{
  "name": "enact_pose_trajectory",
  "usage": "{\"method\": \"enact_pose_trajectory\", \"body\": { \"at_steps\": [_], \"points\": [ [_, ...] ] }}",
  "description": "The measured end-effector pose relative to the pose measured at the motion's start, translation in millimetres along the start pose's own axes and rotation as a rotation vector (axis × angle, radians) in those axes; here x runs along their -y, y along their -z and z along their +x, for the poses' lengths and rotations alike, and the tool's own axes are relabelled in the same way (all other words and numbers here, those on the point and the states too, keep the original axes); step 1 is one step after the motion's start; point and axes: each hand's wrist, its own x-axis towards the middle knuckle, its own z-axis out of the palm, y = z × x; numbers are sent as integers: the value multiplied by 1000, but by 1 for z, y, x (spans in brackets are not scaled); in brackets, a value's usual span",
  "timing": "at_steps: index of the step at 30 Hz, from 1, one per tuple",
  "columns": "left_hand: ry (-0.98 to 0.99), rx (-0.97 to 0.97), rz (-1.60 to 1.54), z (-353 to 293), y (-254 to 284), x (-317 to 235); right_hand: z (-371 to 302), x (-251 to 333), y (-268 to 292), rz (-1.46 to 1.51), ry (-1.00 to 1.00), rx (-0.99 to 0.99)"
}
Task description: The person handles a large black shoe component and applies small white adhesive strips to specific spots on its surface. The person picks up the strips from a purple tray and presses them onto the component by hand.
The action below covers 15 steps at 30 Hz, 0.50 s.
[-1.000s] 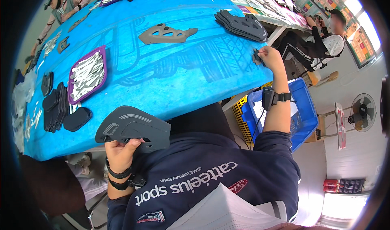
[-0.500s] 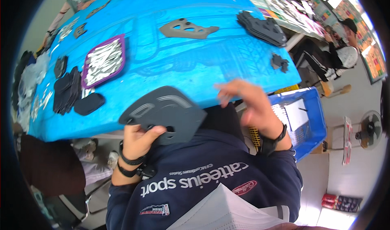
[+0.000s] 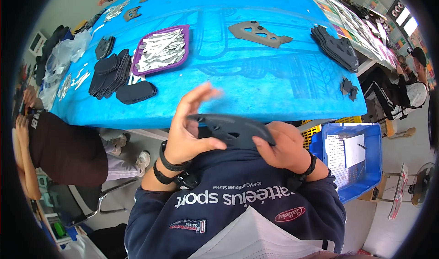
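A dark grey, thin curved panel [image 3: 238,128] with cut-out holes is tilted almost edge-on in front of my chest. My right hand [image 3: 287,147] grips its right end, thumb on the near side and the fingers mostly hidden behind. At the panel's left end, my left hand [image 3: 185,128] has its thumb stretched along the lower edge and its other fingers raised apart, their tips blurred. That end lies against the gap between thumb and fingers.
The blue-covered table [image 3: 274,94] bears a purple tray [image 3: 188,48] of white strips, stacked black pads [image 3: 109,73], a brownish-grey panel [image 3: 260,35] and stacked dark panels [image 3: 336,48]. A blue crate [image 3: 375,163] stands right; a person in black [image 3: 68,149] is at left.
The panel has tilted from facing up to nearly edge-on and shifted right. My right hand has come down onto its right end, while my left hand's fingers have spread upward.
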Motion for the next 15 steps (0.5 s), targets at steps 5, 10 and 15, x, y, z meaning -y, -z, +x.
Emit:
{"method": "enact_pose_trajectory", "body": {
  "at_steps": [5, 10, 15],
  "points": [
    [32, -134, -99, -7, -8, 1, -2, 1, -11, -3, 74, 13],
    [24, -122, 290, -6, -6, -4, -6, 0, -15, -109, 188, 78],
    [-146, -204, 367, -9, -6, 5, -6, -3, -20, -262, 364, 94]
  ]
}}
